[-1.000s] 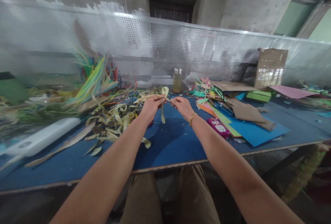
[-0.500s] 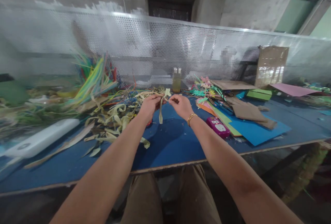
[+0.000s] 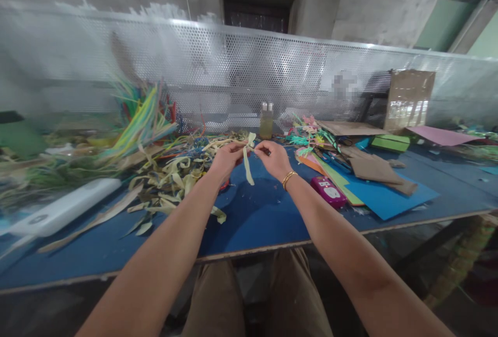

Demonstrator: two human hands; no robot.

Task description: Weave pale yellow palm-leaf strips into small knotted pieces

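Above the middle of the blue tabletop (image 3: 257, 223), my left hand (image 3: 229, 160) pinches a pale green dried-leaf strip (image 3: 248, 163). One end of the strip stands up over the fingers and the other dangles below them. My right hand (image 3: 273, 158), with a gold bracelet at the wrist, is closed in a pinch close beside the strip's upper part. What its fingertips grip is too small to make out for certain. A heap of similar curled strips (image 3: 177, 176) lies left of my left hand.
A white power strip (image 3: 66, 207) lies at left, before bundled coloured straws (image 3: 143, 113). Beyond my hands stands a glass bottle (image 3: 266, 121) by the perforated metal screen (image 3: 218, 62). On the right are a purple box (image 3: 328, 191), blue paper (image 3: 389, 199) and brown cardboard (image 3: 373, 168).
The strip's hanging end has swung slightly right and turned its broader face toward me. Both hands stay in nearly the same place, still pinched.
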